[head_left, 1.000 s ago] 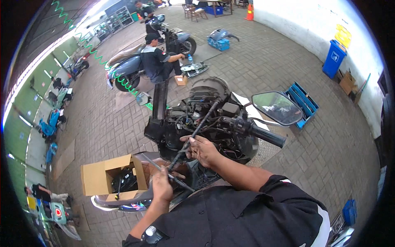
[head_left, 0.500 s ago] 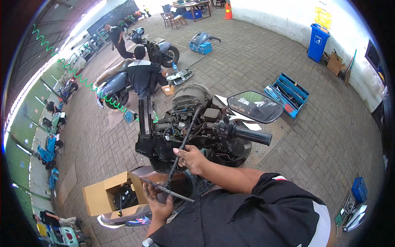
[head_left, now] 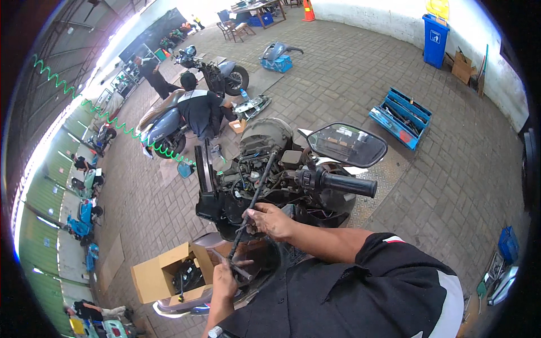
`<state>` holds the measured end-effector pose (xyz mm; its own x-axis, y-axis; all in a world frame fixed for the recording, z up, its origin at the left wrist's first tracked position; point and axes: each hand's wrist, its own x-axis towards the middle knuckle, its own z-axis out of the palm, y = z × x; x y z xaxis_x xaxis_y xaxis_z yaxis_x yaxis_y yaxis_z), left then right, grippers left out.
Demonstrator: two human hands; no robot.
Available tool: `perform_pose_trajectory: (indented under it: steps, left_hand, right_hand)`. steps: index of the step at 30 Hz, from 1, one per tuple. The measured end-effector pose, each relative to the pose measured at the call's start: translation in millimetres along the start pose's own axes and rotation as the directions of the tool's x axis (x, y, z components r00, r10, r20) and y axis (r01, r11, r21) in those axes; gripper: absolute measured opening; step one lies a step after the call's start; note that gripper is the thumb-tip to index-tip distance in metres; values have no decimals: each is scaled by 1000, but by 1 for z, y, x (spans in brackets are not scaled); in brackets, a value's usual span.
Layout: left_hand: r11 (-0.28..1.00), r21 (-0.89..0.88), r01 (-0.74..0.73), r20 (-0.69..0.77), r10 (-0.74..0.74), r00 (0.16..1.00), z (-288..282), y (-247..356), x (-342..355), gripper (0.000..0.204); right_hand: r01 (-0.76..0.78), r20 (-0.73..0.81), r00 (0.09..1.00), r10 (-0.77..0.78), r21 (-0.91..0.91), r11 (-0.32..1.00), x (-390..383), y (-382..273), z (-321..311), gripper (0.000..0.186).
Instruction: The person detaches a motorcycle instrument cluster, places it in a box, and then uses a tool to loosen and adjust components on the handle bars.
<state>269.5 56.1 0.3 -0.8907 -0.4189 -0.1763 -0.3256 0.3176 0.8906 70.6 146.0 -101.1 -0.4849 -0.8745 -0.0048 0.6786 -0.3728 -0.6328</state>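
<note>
Right hand [head_left: 271, 222] of mine has thumb and fingers closed round the dark shaft of a T-handled tool [head_left: 262, 186]; my left hand [head_left: 225, 283] is lower, against the tool's grey crossbar, though I cannot tell whether its fingers wrap it; the shaft slants away from me, its far end among the exposed parts at the front of a motorbike [head_left: 222, 214]; right of the shaft are a black handlebar grip [head_left: 352, 184] and a mirror [head_left: 348, 145]; an open cardboard box [head_left: 149, 281] sits just left of my left hand, a black part [head_left: 189, 276] inside; farther off, a blue toolbox [head_left: 416, 123] lies open, and a co-worker [head_left: 196, 110] is low beside a grey scooter [head_left: 168, 125].
</note>
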Motion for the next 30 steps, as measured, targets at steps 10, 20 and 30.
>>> perform_pose_trajectory:
  steps: [10,20,30]
  left_hand:
    - [995,43,-91,-163,97,982,-82,56,-3,29]
    - [266,828,-494,328,484,811,70,165,186,36]
    - [221,875,-430,217,615,758,114,110,229,18]
  right_hand:
    - [-58,-225,974,3,-235,970,-3,-3,13,29]
    - [-84,-258,966,7,-288,954,7,-1,18,30]
    - [-17,-123,992,3,-110,994,34,35,-19,23]
